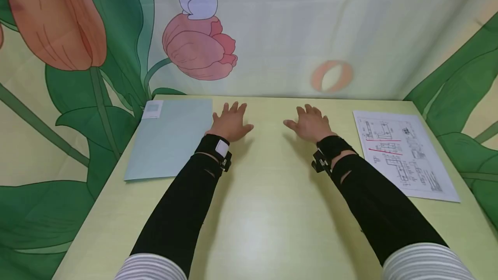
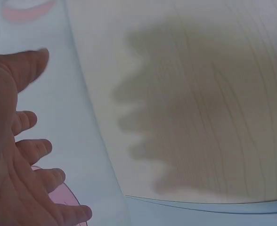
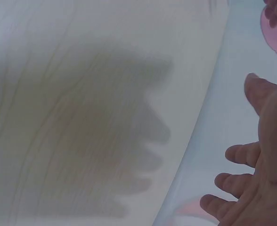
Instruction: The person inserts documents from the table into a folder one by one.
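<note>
My left hand [image 1: 229, 123] hovers over the far part of the table [image 1: 268, 211], fingers spread and nothing held. Beside it on the left lies a flat light-blue folder [image 1: 171, 141] with a white label at its upper left corner. The right hand [image 1: 310, 123] is likewise raised with spread fingers and holds nothing. To its right, apart from it, rests a white sheet [image 1: 404, 154] printed with technical drawings and a few red lines. In the left wrist view the palm and fingers [image 2: 28, 73] stand above the table, casting a shadow; the right wrist view shows the same.
A curtain [image 1: 280, 33] printed with tulips and a rabbit hangs behind the table's far edge. Both forearms wear black sleeves and wrist straps with small cameras [image 1: 320, 161]. Wood grain shows on the tabletop between the arms.
</note>
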`<control>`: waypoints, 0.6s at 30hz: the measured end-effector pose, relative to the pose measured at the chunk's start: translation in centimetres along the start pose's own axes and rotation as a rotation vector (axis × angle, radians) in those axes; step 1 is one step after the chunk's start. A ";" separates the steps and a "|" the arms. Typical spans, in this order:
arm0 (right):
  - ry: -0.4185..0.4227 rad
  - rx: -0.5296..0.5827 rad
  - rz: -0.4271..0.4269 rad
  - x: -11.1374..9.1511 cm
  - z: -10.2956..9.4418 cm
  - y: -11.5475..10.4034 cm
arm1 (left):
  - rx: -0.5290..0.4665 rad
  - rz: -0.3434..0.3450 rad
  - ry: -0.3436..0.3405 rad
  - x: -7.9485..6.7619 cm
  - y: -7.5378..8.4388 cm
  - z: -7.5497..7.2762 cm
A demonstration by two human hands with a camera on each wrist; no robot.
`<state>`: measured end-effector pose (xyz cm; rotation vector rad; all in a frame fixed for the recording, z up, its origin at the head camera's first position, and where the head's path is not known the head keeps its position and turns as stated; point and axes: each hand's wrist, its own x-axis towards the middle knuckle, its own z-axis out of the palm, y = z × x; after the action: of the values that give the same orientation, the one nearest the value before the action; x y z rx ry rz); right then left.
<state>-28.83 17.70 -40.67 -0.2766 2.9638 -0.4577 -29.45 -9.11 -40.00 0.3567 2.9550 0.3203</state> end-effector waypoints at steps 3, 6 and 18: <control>0.030 0.059 -0.024 -0.4 0.2 -0.2 | -0.059 0.031 0.060 -1.2 -0.9 -0.2; 0.057 0.130 -0.026 -1.0 0.6 -0.7 | -0.126 0.053 0.114 -2.7 -1.7 -0.3; 0.124 0.341 0.004 -5.5 4.0 -0.4 | -0.384 -0.129 0.236 -9.3 -6.9 0.3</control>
<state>-22.83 17.28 -43.81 -0.2101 2.9307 -0.9970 -21.96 -17.90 -40.77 0.0833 3.0217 0.9522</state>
